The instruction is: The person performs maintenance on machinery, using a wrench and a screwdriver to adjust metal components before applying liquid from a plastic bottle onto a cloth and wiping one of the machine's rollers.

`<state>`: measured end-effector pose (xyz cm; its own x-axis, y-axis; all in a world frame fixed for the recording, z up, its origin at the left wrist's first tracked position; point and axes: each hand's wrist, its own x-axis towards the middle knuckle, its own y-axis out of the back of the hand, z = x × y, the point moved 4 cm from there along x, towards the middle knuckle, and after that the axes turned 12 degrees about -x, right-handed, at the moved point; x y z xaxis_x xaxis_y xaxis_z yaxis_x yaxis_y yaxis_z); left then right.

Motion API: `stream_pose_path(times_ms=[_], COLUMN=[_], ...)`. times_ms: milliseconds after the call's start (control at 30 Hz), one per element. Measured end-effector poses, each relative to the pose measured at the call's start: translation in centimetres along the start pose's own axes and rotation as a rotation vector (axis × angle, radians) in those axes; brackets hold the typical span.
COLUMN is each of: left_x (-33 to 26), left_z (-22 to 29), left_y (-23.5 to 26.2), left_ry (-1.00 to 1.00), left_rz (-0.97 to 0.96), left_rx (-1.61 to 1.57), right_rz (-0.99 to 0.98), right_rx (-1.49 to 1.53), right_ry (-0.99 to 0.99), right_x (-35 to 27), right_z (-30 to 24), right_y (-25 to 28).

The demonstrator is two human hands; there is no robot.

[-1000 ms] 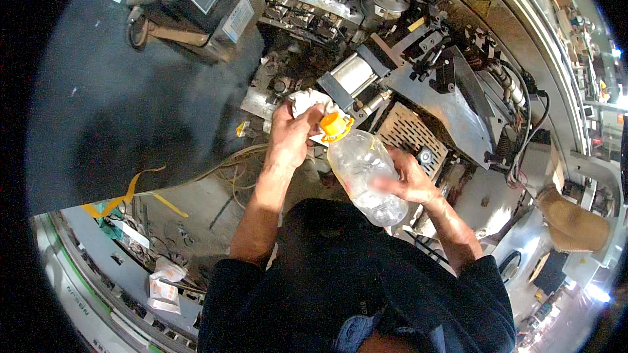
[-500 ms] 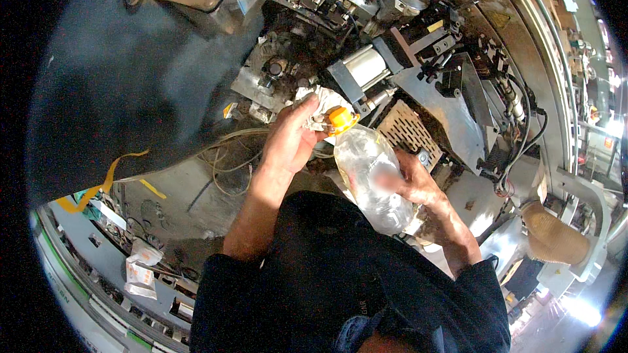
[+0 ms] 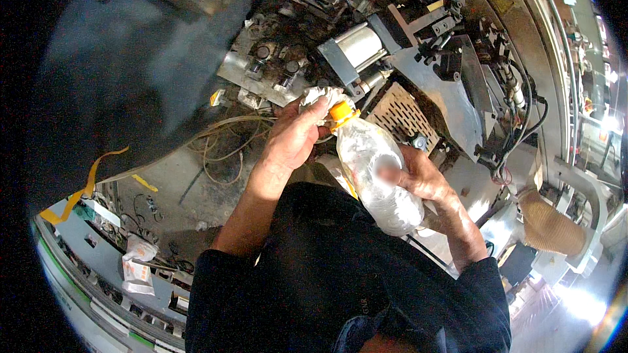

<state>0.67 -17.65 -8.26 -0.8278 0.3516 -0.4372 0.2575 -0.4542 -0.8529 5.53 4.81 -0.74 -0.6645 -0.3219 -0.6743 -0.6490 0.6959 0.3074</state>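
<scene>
My right hand [image 3: 422, 173] is wrapped round the body of a clear plastic bottle [image 3: 366, 150], which lies tilted in front of my chest. Its yellow cap [image 3: 341, 112] points up and to the left. In my left hand [image 3: 294, 132] is a crumpled whitish rag [image 3: 322, 99], pinched between thumb and fingers right beside the cap. Whether the left fingers touch the bottle's neck, I cannot tell. The bottle looks mostly see-through.
Ahead are a grimy machine with a silver cylinder [image 3: 360, 46], a slotted tan plate [image 3: 404, 116] and black hoses [image 3: 528, 132]. Thin loose cables [image 3: 226, 132] hang at the left below a dark panel [image 3: 144, 78]. A ribbed tan duct [image 3: 553, 225] stands at the right.
The machine has shifted a little left and up in view. Both hands keep their hold, and the bottle's lower end sits slightly further right, the rag still by the cap.
</scene>
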Motion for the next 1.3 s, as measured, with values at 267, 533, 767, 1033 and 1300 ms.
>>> stream_pose_path(times_ms=[267,533,767,1033,1300], left_x=[0.7,0.8,1.6,2.4,0.3], left_z=[-2.3,-4.1,-6.8,-9.4,0.7], left_y=[0.7,-0.6,-2.8,-6.4,-9.6], left_ry=[0.000,0.005,0.147,0.410,0.237], left_rz=[-0.051,-0.095,-0.141,-0.189,-0.250], left_rx=[-0.007,0.039,0.121,-0.027,0.013], right_rz=[0.032,0.093,0.252,0.640,1.252], right_rx=[-0.196,-0.255,-0.277,0.248,0.702], right_ry=[0.012,-0.067,-0.020,0.143,-0.031], right_x=[-1.0,-3.2,-6.2,-12.5,-14.9], right_z=[0.2,0.6,4.9,16.3,28.9], right_y=[1.2,1.6,1.8,-1.4,-3.2])
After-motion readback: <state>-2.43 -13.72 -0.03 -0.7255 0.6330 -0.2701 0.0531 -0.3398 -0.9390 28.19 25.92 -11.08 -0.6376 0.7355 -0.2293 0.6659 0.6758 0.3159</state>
